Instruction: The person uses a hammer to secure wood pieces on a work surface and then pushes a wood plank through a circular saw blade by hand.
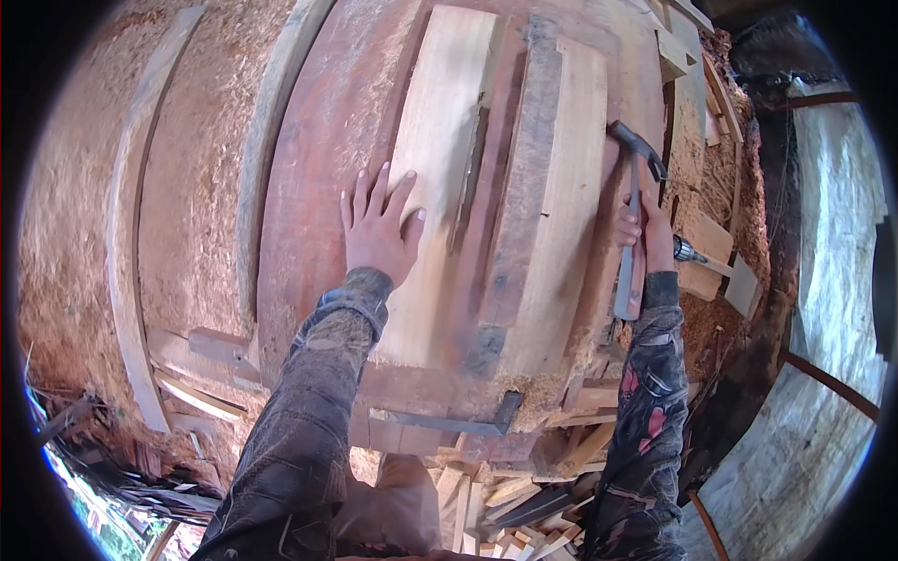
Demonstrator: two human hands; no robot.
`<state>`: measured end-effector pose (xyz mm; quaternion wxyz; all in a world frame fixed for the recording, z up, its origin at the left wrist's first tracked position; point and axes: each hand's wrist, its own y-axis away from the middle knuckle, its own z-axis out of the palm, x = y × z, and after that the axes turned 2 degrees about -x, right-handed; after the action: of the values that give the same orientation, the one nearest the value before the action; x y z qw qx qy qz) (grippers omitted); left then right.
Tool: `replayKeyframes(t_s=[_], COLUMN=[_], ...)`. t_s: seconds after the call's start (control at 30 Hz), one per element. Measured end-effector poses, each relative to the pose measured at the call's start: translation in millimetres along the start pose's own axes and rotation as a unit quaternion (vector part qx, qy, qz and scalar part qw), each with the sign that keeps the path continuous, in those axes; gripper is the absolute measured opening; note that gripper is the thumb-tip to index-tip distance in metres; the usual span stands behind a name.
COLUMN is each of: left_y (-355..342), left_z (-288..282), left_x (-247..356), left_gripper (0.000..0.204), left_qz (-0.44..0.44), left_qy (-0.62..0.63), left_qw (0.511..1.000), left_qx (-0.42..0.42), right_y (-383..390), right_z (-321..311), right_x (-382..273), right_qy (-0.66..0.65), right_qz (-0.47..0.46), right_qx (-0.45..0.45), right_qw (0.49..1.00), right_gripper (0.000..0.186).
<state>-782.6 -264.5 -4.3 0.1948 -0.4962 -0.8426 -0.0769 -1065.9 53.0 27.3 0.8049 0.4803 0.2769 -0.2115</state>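
Note:
My left hand (382, 227) lies with fingers spread on a pale plank (426, 290) in the middle of the bench. On the right, my right hand (652, 229) has its fingers wrapped around the handle of a claw hammer (636, 150). The hammer's dark head points away from me, and its grey handle runs back toward my wrist. A narrow reddish strip shows beside the handle; I cannot tell whether it is held too. Between my hands lies another pale plank (561, 206), beside a weathered grey-brown board (524, 178).
A metal try square (449, 424) lies near the bench's front edge. Right of my right hand is a tool with a black and silver end (687, 251), partly hidden. Long battens (140, 187) cross sawdust at left. Wood offcuts (524, 538) are piled below; a pale sheet (832, 234) stands far right.

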Motion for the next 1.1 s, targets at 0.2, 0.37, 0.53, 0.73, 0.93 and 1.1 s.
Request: replayKeyframes(t_s=[0.2,0.37,0.53,0.73,0.93,1.1], left_y=[3.0,-0.6,1.1,-0.5,0.2,2.2], left_z=[-2.2,0.1,-3.8,-6.7,0.8,-7.0], left_x=[-5.5,4.5,-1.5,-1.5,4.6,-4.4], left_gripper=[0.052,0.052,0.051,0.052,0.052,0.052], left_qz=[-0.003,-0.002,-0.002,-0.001,-0.004,-0.008], left_qy=[-0.008,-0.002,-0.009,0.004,0.013,-0.009], left_qw=[1.000,1.000,1.000,1.000,1.000,1.000], left_qx=[-0.003,-0.001,-0.010,-0.005,-0.014,-0.012], right_y=[2.2,-6.7,-7.4,-12.7,-9.0,-14.5], right_z=[-3.3,-15.9,-8.9,0.9,51.8,112.8], right_x=[9.2,-3.1,-6.0,-2.5,21.0,44.9], right_qy=[0.017,-0.045,0.001,0.032,0.493,0.646], right_qz=[-0.003,-0.049,0.045,-0.069,-0.237,-0.258], right_qx=[-0.003,0.044,-0.051,0.078,0.234,0.255], right_qw=[1.000,0.997,0.998,0.994,0.804,0.672], right_gripper=[0.031,0.030,0.031,0.034,0.040,0.050])
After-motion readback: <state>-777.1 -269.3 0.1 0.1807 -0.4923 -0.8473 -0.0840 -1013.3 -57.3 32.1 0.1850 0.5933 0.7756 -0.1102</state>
